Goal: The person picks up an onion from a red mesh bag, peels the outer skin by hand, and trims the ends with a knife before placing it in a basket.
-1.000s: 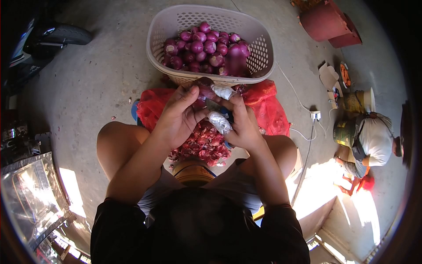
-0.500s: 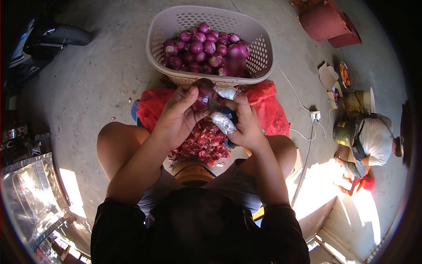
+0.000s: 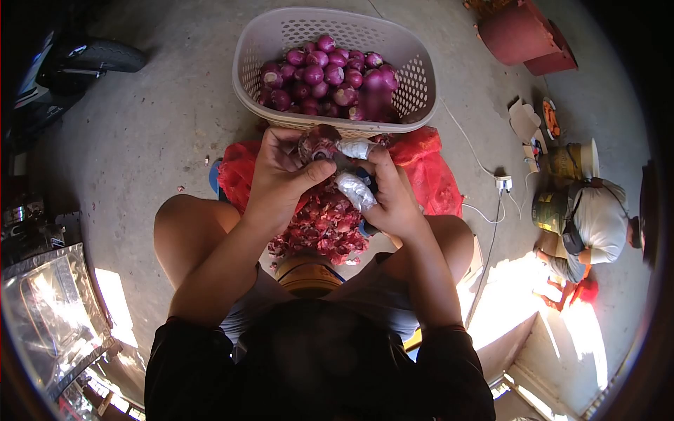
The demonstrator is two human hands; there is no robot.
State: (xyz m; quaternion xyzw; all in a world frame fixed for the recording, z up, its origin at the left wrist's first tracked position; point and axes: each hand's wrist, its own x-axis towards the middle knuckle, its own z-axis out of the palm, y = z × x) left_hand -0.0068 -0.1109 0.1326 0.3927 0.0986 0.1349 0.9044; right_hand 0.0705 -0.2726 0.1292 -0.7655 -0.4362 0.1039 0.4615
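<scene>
My left hand [image 3: 284,165] is closed around a red onion [image 3: 319,142], its thumb pressed along the near side. The onion's root end, with brownish papery skin, faces me. Silvery wrapping covers the thumb and forefinger of my right hand [image 3: 386,186], which is closed beside the onion. What looks like a small knife [image 3: 344,165] is in that hand, mostly hidden by the fingers; its blade is close to the onion. Below both hands, a heap of red onion skins [image 3: 319,228] lies between my legs. Beyond them, a grey perforated basket [image 3: 246,77] contains peeled red onions [image 3: 316,74].
Red mesh sacking [image 3: 432,172] spreads under the basket's near side. At right, a power socket [image 3: 503,184] with cables lies on the floor. Another person [image 3: 600,221] is bent over near buckets [image 3: 579,160]. A motorbike wheel [image 3: 105,56] is at upper left.
My left hand has turned the onion so its root end faces me, and the left thumb has moved down and across to the right. My right hand has barely moved.
</scene>
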